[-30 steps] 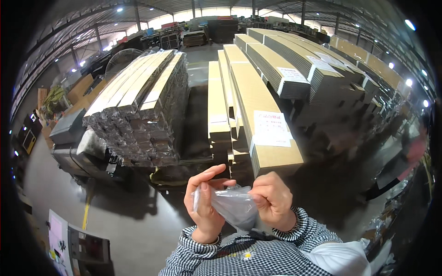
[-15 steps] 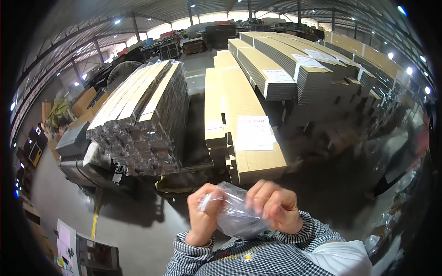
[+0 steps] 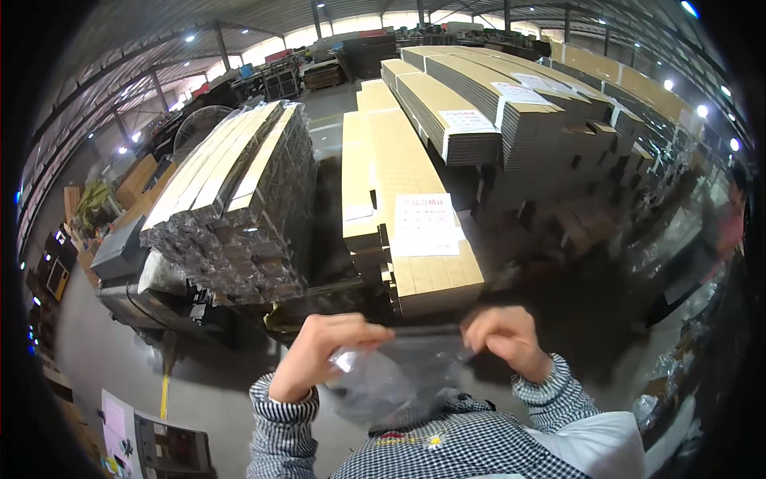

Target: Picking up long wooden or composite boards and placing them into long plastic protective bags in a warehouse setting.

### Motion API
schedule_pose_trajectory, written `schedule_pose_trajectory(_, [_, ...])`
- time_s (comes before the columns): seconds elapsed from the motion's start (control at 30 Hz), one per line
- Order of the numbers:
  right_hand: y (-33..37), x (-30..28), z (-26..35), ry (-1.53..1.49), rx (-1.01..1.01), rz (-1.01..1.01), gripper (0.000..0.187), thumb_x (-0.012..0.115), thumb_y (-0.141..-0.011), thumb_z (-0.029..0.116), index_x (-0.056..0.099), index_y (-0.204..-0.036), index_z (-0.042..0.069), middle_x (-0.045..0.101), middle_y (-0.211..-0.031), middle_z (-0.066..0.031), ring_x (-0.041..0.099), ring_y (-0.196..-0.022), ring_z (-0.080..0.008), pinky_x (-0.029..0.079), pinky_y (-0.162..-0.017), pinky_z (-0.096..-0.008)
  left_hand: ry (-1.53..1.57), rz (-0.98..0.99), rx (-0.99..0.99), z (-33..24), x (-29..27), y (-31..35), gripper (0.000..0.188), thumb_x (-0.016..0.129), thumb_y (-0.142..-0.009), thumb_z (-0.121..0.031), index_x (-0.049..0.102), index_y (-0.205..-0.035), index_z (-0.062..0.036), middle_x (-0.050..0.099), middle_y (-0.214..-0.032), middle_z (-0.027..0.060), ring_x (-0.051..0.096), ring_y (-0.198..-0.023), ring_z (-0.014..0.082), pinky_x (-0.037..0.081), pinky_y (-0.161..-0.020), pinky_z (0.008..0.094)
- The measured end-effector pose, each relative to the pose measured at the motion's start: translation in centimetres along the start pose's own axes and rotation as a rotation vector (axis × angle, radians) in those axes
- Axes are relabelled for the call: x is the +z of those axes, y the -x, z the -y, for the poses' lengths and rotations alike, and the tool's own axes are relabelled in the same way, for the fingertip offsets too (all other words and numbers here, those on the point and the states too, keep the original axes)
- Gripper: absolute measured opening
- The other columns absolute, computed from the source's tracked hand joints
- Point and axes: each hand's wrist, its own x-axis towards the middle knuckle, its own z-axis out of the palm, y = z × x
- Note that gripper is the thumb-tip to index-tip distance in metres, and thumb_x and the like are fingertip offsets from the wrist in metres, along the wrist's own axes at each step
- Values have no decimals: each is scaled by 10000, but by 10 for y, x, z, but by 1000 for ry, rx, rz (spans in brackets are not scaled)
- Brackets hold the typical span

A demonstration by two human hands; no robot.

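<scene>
Both left hand (image 3: 323,351) and right hand (image 3: 511,334), apart, pinch a clear bag (image 3: 399,374), contents unclear; far left, wrapped bundles (image 3: 231,255), right, cardboard stacks (image 3: 419,97), around grey hall floor (image 3: 219,379).

Both sleeves were black-and-white check: left sleeve (image 3: 281,435) and right sleeve (image 3: 562,399), each with a gathered cuff. Garment front (image 3: 487,447) was black-and-white gingham, with a daisy motif (image 3: 435,441), white petals, yellow centre, and a small red-and-yellow marking (image 3: 391,438) left of it. White fabric (image 3: 594,447) showed at the right; couldn't tell if worn.
</scene>
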Motion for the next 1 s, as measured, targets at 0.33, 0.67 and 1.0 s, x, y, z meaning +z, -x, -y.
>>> schedule_pose_trajectory(0.33, [-59, 5, 8, 739, -574, -493, 37, 552, -898, 41, 522, -902, 20, 571, -866, -119, 500, -638, -177, 424, -571, -292, 476, -288, -49, 3, 14, -49, 26, 593, -887, -24, 583, -871, -7, 603, -770, 11, 554, -673, 75, 427, -591, 228])
schedule_pose_trajectory(0.67, [-69, -7, -31, 14, 214, -516, 93, 474, -1009, 46, 562, -988, 24, 532, -816, 30, 453, -694, -22, 358, -613, -183, 733, -56, -465, 47, 8, -47, 90, 653, -929, -152, 642, -913, -65, 594, -736, -25, 521, -632, 49, 395, -566, 193])
schedule_pose_trajectory(1.0, [-54, 27, -21, 189, 95, -665, 141, 537, -1007, 126, 513, -926, 12, 597, -847, -39, 571, -786, -96, 482, -753, -224, 476, -255, -143, 8, 14, -21, 57, 604, -929, -49, 603, -897, -1, 615, -841, 45, 572, -829, 105, 472, -754, 285])
